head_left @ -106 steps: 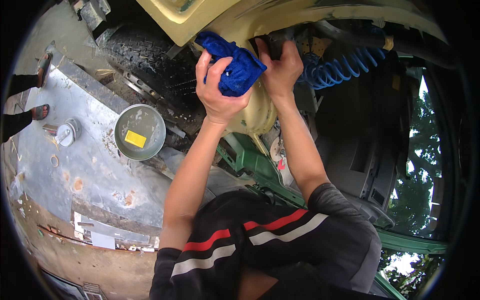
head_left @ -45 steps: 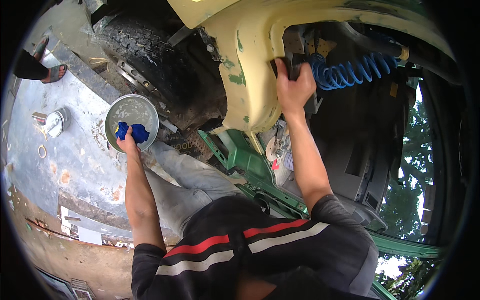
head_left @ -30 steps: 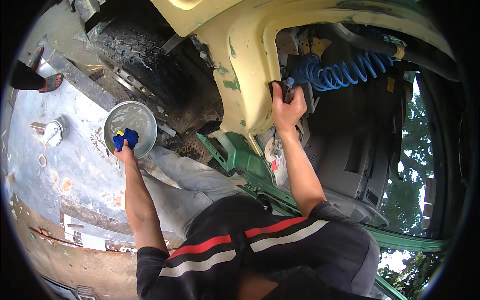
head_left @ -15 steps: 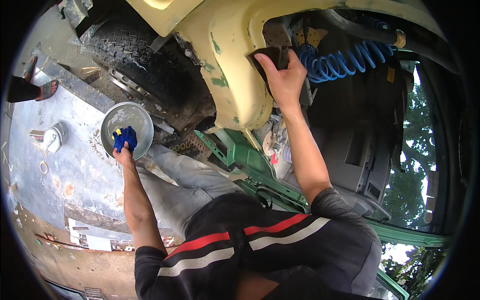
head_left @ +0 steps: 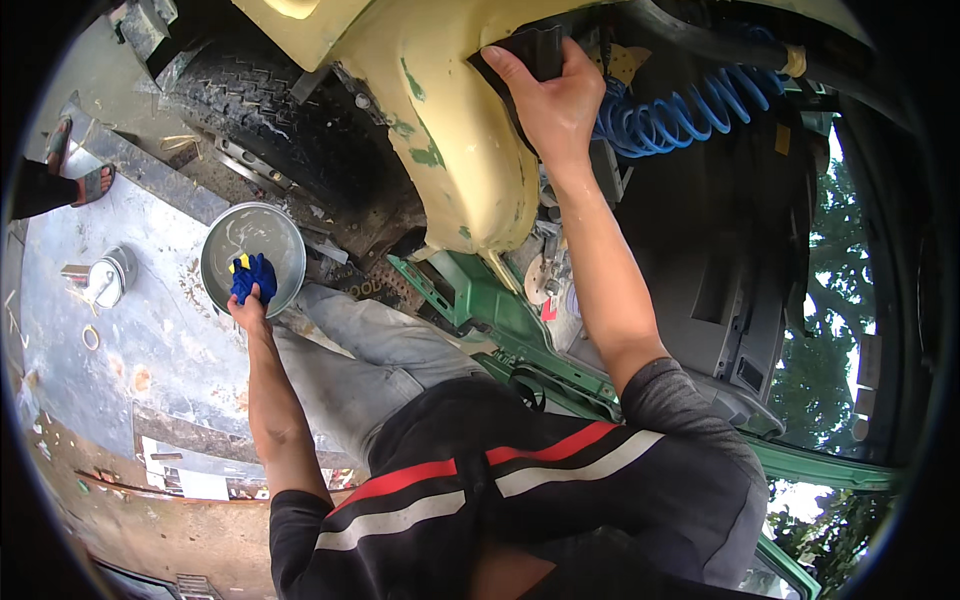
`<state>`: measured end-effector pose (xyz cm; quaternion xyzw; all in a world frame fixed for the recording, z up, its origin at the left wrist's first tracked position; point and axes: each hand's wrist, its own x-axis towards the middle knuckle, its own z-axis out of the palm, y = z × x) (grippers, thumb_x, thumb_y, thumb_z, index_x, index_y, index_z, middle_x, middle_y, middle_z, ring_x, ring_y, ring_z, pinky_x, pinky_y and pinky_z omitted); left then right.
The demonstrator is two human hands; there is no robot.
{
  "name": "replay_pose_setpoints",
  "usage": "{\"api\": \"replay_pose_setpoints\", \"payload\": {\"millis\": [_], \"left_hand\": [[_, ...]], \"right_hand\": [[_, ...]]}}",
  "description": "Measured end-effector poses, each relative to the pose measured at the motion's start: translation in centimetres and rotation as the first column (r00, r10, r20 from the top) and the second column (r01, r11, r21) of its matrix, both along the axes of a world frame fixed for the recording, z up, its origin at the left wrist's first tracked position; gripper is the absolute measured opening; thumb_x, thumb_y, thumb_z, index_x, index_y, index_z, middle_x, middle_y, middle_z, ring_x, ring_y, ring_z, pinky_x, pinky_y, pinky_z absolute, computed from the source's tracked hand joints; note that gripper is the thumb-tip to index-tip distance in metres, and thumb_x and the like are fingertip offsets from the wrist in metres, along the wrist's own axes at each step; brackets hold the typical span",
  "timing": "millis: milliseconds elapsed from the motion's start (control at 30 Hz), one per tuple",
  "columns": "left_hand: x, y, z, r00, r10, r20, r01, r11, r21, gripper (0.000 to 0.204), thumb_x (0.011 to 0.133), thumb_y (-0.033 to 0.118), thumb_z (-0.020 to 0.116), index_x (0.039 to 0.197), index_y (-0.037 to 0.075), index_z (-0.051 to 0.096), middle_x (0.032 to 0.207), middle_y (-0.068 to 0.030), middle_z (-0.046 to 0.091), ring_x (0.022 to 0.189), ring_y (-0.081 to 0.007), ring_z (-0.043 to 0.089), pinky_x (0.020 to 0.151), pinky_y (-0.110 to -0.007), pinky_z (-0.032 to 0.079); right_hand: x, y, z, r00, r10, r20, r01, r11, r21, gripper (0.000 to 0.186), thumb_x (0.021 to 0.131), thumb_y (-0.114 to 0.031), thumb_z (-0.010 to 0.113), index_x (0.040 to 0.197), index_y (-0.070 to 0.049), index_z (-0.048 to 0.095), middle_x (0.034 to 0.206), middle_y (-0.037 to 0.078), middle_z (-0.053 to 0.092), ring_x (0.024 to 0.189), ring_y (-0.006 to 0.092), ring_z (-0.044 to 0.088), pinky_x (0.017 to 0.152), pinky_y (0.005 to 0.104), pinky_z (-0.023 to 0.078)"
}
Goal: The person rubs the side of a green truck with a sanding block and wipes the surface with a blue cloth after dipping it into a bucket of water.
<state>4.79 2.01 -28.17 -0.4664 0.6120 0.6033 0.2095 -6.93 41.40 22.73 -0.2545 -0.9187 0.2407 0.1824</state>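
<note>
At the upper middle of the view, against the edge of a cream-coloured vehicle panel (head_left: 450,125), the right hand (head_left: 553,108) grips a dark pad (head_left: 535,50). The pad is black and matte, flat-faced, with a ridged or folded part near the fingers and a thin edge running down beside the wrist along the panel's border. The thumb and one finger are spread apart with the pad between them; the remaining fingers are hidden, so I cannot tell how they lie. The panel is smooth and softly curved, its cream coat broken by ragged green patches along its left side and small green specks near its lower end. Down to the left, the left hand (head_left: 248,313) holds a blue cloth (head_left: 254,278) inside a round metal basin (head_left: 284,232), thumb and fingers pinching its lower part. The cloth is deep blue, bunched into loose crumpled folds, and partly covers a yellow block (head_left: 240,263) in the same basin. The basin is grey, with cloudy, pale-streaked liquid inside. A coiled blue hose (head_left: 690,128) hangs just right of the right hand, a muddy black tyre (head_left: 265,115) sits left of the panel, and a pale tin (head_left: 110,276) stands left of the basin.
</note>
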Motion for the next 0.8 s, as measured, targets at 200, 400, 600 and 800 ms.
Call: {"api": "replay_pose_setpoints", "payload": {"millis": [200,400,600,800], "left_hand": [[1.0,-0.4,-2.0,1.000,-0.012,-0.002,0.012,1.000,-0.014,0.063,0.080,0.006,0.084,0.129,0.007,0.045,0.117,-0.0151,0.064,0.093,-0.0274,0.067,0.067,-0.038,0.058],[1.0,0.3,-2.4,0.999,-0.016,-0.050,0.015,0.999,-0.029,0.062,0.079,0.007,0.085,0.127,0.008,0.047,0.114,-0.0146,0.065,0.092,-0.0269,0.067,0.069,-0.038,0.059],[0.1,1.2,-1.3,0.998,0.034,-0.050,-0.032,0.999,0.044,0.060,0.079,0.001,0.083,0.125,0.005,0.045,0.112,-0.0162,0.064,0.094,-0.0260,0.067,0.078,-0.038,0.058],[0.4,1.1,-0.9,0.999,-0.034,-0.036,0.034,0.999,0.017,0.059,0.078,0.000,0.083,0.123,0.004,0.046,0.111,-0.0157,0.064,0.094,-0.0252,0.066,0.083,-0.037,0.057]], "right_hand": [[1.5,1.1,-1.7,0.981,0.076,-0.176,-0.070,0.997,0.042,0.033,0.078,-0.019,0.088,0.095,0.003,0.070,0.086,0.012,0.075,0.075,0.0143,0.068,0.071,0.0302,0.054],[0.9,2.0,-2.3,0.950,0.126,-0.287,-0.122,0.992,0.031,0.028,0.080,-0.015,0.087,0.096,0.003,0.072,0.084,0.005,0.076,0.075,0.0075,0.065,0.069,0.0250,0.052],[1.0,1.4,-1.8,0.965,0.115,-0.236,-0.092,0.990,0.106,0.026,0.082,-0.014,0.086,0.096,0.003,0.072,0.086,0.007,0.077,0.075,0.0102,0.067,0.072,0.0274,0.054],[1.5,0.8,-2.9,0.965,0.076,-0.249,0.010,0.945,0.328,0.033,0.073,-0.022,0.087,0.081,-0.002,0.062,0.077,0.015,0.065,0.069,0.0375,0.064,0.061,0.0407,0.050]]}}
